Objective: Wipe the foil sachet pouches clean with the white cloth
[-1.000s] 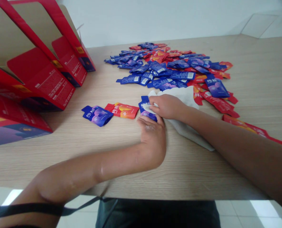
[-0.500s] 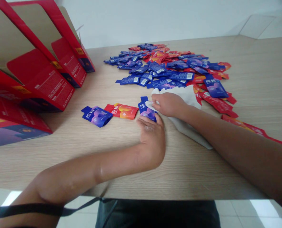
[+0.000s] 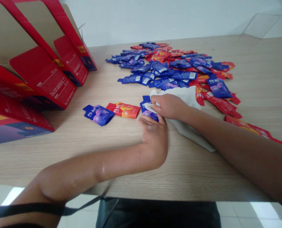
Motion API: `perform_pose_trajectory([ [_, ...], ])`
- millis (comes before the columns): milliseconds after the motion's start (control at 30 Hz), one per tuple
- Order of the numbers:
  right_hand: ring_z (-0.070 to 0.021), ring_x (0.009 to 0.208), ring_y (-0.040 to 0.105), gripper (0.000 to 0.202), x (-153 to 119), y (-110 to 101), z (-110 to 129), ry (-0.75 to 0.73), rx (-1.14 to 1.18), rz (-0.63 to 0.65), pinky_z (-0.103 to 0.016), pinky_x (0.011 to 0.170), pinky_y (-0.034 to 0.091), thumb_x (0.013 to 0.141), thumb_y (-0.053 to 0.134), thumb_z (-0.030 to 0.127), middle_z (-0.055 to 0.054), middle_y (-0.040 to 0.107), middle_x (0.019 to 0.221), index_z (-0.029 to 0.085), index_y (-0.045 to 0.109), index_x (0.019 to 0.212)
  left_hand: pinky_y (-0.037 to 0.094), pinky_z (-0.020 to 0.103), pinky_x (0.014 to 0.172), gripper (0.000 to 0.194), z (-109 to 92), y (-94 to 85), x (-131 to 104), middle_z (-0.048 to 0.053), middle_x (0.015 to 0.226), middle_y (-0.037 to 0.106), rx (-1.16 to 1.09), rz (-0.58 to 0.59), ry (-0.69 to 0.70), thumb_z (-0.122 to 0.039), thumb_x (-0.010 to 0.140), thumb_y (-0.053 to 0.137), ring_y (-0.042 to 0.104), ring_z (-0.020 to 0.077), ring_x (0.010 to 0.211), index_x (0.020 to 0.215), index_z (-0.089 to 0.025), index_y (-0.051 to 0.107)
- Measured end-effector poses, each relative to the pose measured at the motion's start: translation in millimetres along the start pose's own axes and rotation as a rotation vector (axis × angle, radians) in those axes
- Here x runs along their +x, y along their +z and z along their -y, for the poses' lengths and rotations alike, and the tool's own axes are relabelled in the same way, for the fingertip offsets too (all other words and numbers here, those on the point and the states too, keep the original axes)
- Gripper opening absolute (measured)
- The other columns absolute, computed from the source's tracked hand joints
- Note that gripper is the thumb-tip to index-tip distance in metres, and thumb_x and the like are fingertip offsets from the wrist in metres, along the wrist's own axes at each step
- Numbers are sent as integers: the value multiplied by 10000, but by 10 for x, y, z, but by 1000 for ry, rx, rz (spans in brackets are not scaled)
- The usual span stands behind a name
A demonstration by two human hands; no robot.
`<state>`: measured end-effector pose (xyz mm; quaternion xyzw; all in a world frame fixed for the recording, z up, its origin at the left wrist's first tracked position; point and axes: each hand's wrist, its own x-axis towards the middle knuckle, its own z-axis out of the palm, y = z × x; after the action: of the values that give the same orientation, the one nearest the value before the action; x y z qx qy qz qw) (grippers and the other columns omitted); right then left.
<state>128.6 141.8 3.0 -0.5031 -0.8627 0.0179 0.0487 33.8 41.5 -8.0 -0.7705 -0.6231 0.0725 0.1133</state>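
A blue pouch (image 3: 146,101) with purple fruit printed on it lies flat on the table. My left hand (image 3: 152,128) holds it by the lower end, fingers on its near edge and thumb at the right side. Bunched in the fingers of my right hand (image 3: 168,104) is a white cloth (image 3: 189,95), a fold of which rests on the pouch's face. The rest of the cloth spreads under my right wrist. Just left of the held pouch lie a red pouch (image 3: 126,110) with orange fruit and another blue pouch (image 3: 99,115), their edges touching.
Behind my hands is a heap of blue and red pouches (image 3: 160,66), some strewn to the right, including a red pouch (image 3: 255,128) beside my right forearm. Open red cartons (image 3: 53,85) stand at the left. A white wall (image 3: 169,19) backs the table (image 3: 131,177).
The fold of cloth in my right hand has shifted slightly down over the blue pouch. My left hand keeps its place on the pouch. The whole view has moved a little.
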Motion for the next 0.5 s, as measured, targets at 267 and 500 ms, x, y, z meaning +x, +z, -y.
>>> perform_pose_trajectory([
  [267, -227, 766, 620, 307, 25, 29, -79, 48, -66, -14, -291, 550, 247, 930, 423, 385, -119, 721, 923, 192, 637, 1036, 495, 513, 902, 535, -3, 1, -3, 313, 1238, 623, 30, 12, -2, 1, 904, 316, 650, 323, 1115, 1416, -96, 436],
  [500, -218, 760, 596, 281, 10, -19, -78, 31, -32, -109, -292, 586, 257, 917, 447, 379, -98, 711, 894, 193, 642, 993, 508, 490, 872, 536, -1, -10, 1, 352, 1231, 605, 13, 29, -3, 6, 915, 271, 658, 339, 1099, 1422, -82, 420],
])
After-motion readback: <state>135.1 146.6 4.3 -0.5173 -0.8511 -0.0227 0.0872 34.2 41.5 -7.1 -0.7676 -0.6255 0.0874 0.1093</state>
